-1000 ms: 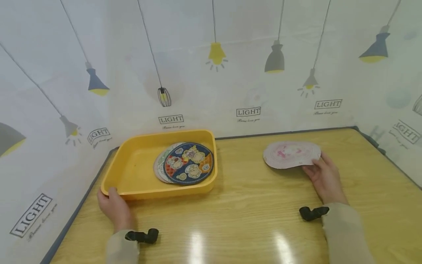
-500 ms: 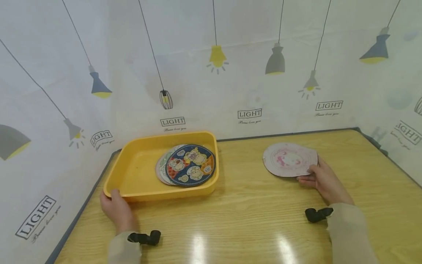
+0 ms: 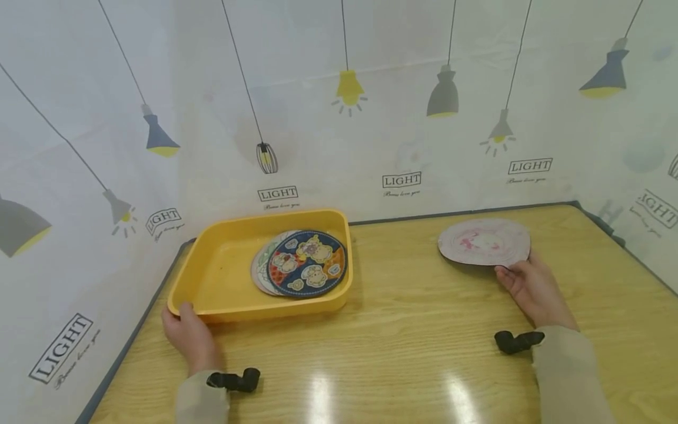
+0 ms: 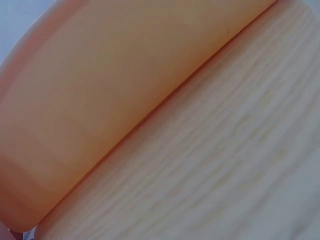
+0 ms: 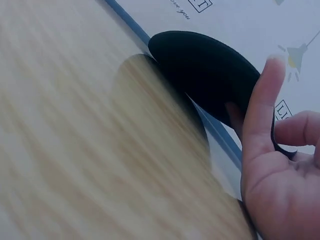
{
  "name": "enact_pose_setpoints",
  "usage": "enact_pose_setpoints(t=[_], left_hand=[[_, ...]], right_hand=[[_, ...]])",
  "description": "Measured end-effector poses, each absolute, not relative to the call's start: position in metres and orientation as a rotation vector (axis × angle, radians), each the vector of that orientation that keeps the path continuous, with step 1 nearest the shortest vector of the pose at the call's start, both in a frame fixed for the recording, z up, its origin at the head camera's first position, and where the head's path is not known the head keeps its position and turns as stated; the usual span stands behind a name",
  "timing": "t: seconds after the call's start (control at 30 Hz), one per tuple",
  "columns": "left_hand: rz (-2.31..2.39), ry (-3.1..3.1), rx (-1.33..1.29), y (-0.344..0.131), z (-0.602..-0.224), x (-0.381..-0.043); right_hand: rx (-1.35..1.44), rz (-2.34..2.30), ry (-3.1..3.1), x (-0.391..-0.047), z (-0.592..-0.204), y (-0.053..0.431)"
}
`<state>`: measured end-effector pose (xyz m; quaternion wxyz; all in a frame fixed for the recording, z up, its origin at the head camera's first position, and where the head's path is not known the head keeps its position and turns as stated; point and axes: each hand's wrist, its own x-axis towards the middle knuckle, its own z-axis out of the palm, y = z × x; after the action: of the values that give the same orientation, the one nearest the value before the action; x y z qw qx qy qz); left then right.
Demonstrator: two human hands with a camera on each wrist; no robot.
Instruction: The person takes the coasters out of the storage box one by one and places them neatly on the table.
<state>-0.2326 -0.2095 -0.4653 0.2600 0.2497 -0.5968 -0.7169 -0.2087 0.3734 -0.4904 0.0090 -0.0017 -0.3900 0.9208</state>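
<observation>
My left hand (image 3: pixel 189 338) grips the near left corner of a yellow plastic tray (image 3: pixel 212 304), thumb over the rim. In the left wrist view the tray's outer wall (image 4: pixel 105 85) fills the upper left, with almost all of the hand out of sight. Over the table's right side, my right hand (image 3: pixel 537 291) pinches the near right edge of a round pale coaster (image 3: pixel 484 242) with a pink print. The right wrist view shows the coaster's black underside (image 5: pixel 200 70) tilted above the table, its shadow beneath. Thumb and fingers of the right hand (image 5: pixel 280 190) are on its edge.
Inside the tray, at its right end, lie overlapping round coasters, a dark blue one with cartoon animals (image 3: pixel 308 264) on top. The wooden table (image 3: pixel 392 330) meets a white wall covering (image 3: pixel 318 135) printed with lamps along its back and left edges.
My right hand has shifted to the right with the coaster, which turned more face-on and then flattened again. The left hand has stayed on the tray's corner.
</observation>
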Motion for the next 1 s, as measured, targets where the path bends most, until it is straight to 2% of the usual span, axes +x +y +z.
enact_pose_setpoints(t=[0.73, 1.0], left_hand=[[-1.907, -1.6, 0.674, -0.207, -0.466, -0.234], [-1.887, -1.624, 0.681, -0.209, -0.467, -0.234]], right_hand=[[0.173, 2.893, -0.829, -0.21, -0.5, 0.412], [-0.007, 2.766, -0.741, -0.208, -0.497, 0.412]])
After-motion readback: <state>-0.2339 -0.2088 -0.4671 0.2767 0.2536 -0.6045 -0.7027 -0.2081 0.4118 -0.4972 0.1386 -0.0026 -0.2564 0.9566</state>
